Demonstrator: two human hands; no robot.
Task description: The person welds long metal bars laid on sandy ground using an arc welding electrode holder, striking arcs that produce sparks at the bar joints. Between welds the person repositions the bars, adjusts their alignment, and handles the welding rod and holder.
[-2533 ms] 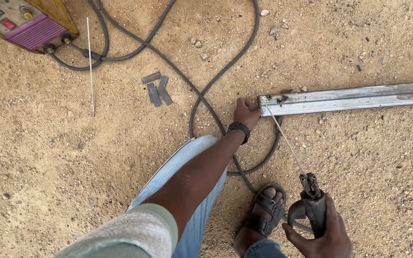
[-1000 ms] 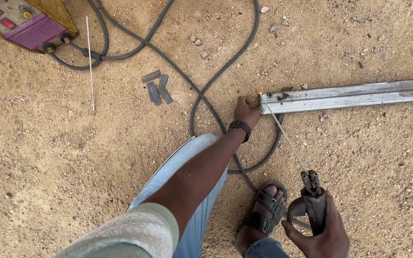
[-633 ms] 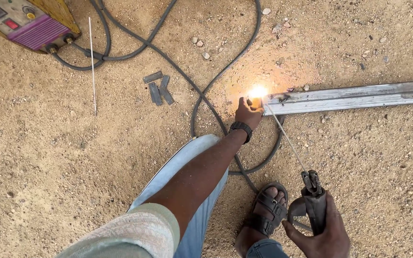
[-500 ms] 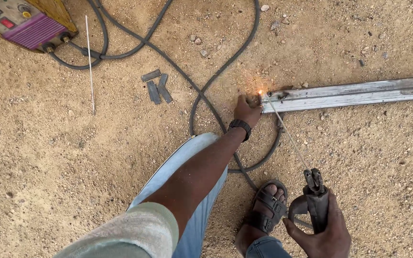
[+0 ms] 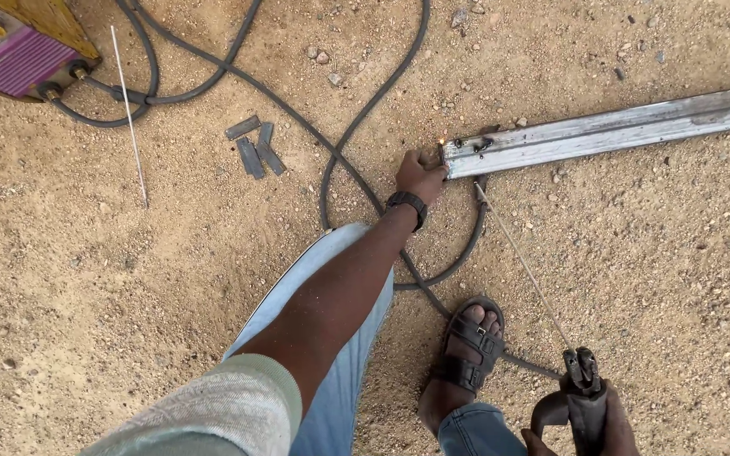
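Steel angle bar (image 5: 610,131): my left hand (image 5: 420,175) grips its end, apparently; right hand (image 5: 589,426) clasps the electrode holder (image 5: 583,397) below it.

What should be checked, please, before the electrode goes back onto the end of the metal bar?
1. Left hand steadying the metal bar at its end: ok, fingers touch it.
2. Right hand gripping the electrode holder: ok.
3. Welding rod clamped in the holder, tip by the bar end: ok, a small glow shows there.
4. Bare left hand beside the glowing spot: not ok, no glove.
5. Cable looped close to the sandalled foot: not ok, likely trip hazard.
6. Eye protection: cannot tell.
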